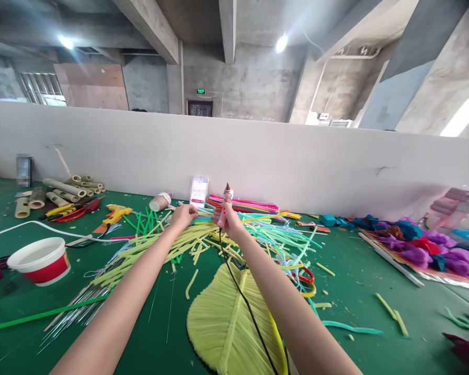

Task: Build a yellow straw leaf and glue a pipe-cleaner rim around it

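Both my arms stretch forward over a green table (pixel 347 281). My right hand (pixel 227 219) is closed round a small pink glue gun (pixel 225 204), held upright, its black cord (pixel 246 302) trailing back along my forearm. My left hand (pixel 183 214) is closed with fingers curled over the heap of yellow and green pipe cleaners (pixel 172 250); what it pinches is too small to make out. Below my arms lies a large yellow leaf (pixel 222 323) made of pipe cleaners.
A white and red tub (pixel 41 260) stands at the left. Behind it lie bamboo tubes (pixel 62 190), pliers, a yellow glue gun (pixel 117 212) and a paper cup (pixel 160 201). Pink pipe cleaner bundles (pixel 246 204) lie by the white wall. Purple and blue fuzzy flowers (pixel 426 250) fill the right.
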The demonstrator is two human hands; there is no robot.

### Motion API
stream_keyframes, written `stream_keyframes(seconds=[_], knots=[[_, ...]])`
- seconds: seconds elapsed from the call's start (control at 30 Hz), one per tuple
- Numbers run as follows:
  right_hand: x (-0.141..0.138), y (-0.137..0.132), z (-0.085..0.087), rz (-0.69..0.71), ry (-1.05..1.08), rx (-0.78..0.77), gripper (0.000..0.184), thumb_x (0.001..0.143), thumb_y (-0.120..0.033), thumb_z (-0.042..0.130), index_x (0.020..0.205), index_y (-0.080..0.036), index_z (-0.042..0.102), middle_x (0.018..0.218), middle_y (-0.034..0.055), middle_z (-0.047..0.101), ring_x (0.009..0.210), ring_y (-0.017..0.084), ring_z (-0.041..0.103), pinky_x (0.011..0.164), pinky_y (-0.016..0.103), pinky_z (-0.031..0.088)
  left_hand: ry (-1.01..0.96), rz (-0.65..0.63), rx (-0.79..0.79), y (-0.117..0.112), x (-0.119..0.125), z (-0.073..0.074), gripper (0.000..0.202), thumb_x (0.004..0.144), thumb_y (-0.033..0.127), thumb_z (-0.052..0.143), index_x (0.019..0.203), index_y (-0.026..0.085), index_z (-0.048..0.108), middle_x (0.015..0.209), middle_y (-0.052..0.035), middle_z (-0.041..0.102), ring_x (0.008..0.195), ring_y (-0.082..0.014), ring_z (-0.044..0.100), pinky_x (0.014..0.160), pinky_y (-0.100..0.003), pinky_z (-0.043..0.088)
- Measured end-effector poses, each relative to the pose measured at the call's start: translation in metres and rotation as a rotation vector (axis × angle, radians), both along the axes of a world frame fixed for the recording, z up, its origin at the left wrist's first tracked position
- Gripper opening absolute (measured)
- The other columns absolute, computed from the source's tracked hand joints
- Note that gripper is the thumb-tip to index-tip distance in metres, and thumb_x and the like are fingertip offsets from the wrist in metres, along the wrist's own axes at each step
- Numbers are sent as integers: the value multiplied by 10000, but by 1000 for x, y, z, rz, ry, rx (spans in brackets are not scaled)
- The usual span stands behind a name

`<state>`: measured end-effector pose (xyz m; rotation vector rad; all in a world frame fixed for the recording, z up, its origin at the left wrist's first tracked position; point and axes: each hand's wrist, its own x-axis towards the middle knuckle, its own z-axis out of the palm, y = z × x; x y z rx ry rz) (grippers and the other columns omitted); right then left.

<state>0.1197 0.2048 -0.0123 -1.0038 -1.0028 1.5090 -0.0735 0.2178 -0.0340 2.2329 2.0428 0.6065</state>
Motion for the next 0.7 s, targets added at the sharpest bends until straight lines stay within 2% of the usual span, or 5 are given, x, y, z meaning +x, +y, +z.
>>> stream_keyframes(seconds=[0.33, 0.7], knots=[[0, -1, 1, 37, 33, -52, 317, 948, -370, 578, 1185, -160, 591, 1149, 75, 628, 945, 184, 640, 802, 379, 556, 43, -120, 118, -6, -5, 8, 297, 954, 322, 583, 1218, 185, 595, 1253, -101, 601, 1045, -231, 624, 882, -440, 539], [-1, 0, 0, 31, 30, -44, 282, 952, -367, 572, 1134, -155, 606, 1079, 61, 646, 866, 157, 645, 743, 336, 561, -34, -201, 80, 1, -12, 11, 303, 952, 325, 588, 1214, 175, 595, 1231, -96, 611, 1025, -231, 633, 864, -433, 546]])
